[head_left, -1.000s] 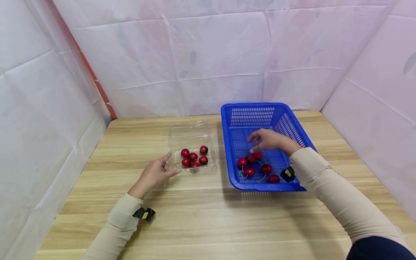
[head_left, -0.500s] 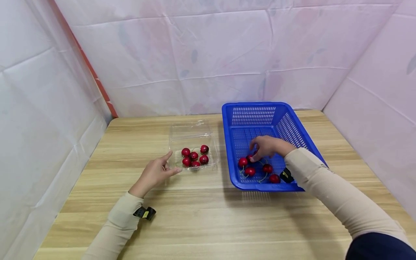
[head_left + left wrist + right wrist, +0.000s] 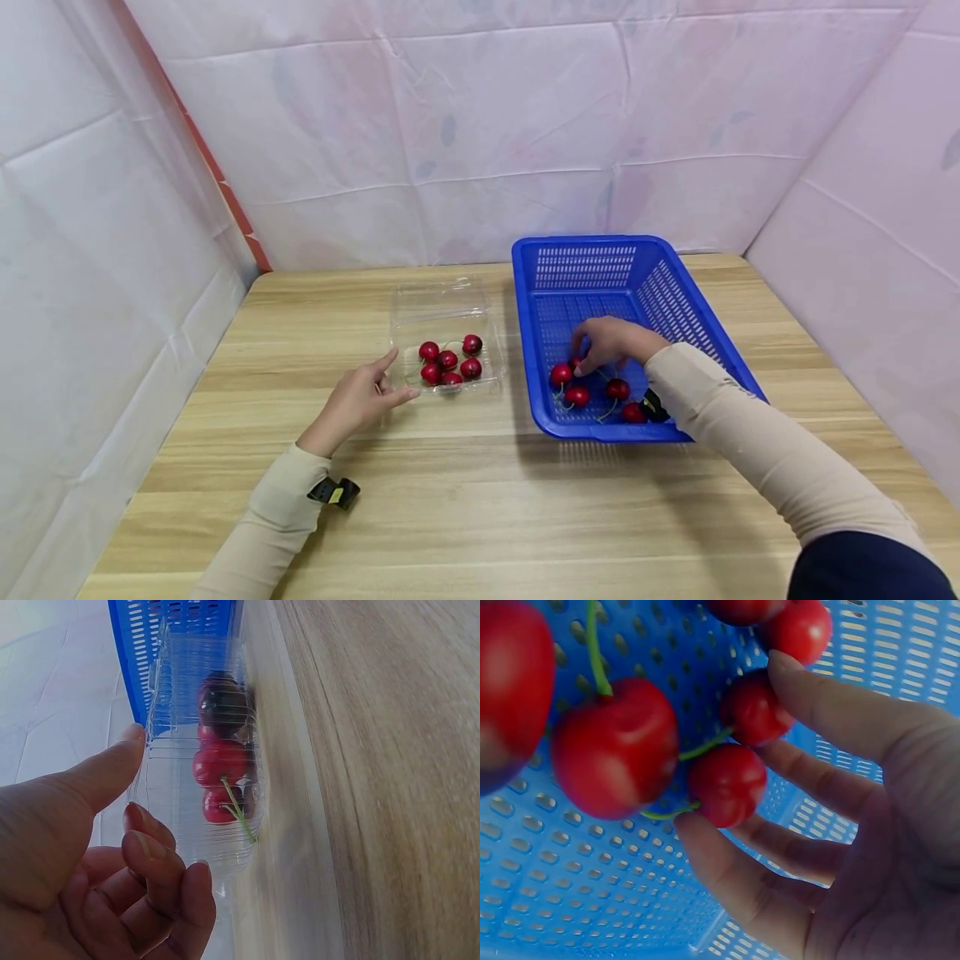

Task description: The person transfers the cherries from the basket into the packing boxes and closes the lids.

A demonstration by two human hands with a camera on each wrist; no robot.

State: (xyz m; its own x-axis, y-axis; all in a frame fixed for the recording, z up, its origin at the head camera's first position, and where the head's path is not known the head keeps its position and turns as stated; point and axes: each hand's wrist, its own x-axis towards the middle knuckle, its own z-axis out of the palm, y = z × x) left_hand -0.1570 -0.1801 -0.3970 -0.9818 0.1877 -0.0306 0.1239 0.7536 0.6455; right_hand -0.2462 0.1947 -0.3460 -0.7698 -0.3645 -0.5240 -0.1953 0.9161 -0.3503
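My left hand point(image 3: 354, 406) rests at the near left corner of a clear plastic clamshell box point(image 3: 491, 375), thumb and forefinger spread along its rim. Several dark red cherries point(image 3: 447, 360) sit in the box, whose lid point(image 3: 438, 302) is folded back. Inside the blue basket point(image 3: 527, 350), my right hand point(image 3: 617, 340) reaches down among more cherries. The right wrist view has its thumb and forefinger pinching one cherry point(image 3: 754, 712), while the lower fingers curl about a second cherry point(image 3: 727, 786) with a green stem.
Other stemmed cherries point(image 3: 617, 389) lie near the basket's front wall. Both containers stand on a wooden table point(image 3: 465, 508), the basket to the right of the box. White patterned sheets point(image 3: 480, 125) hang at the back and along both sides.
My right hand has come down onto the cherries in the basket, then shifted slightly left, its fingers closing in. The left hand and the clamshell box hold their places.
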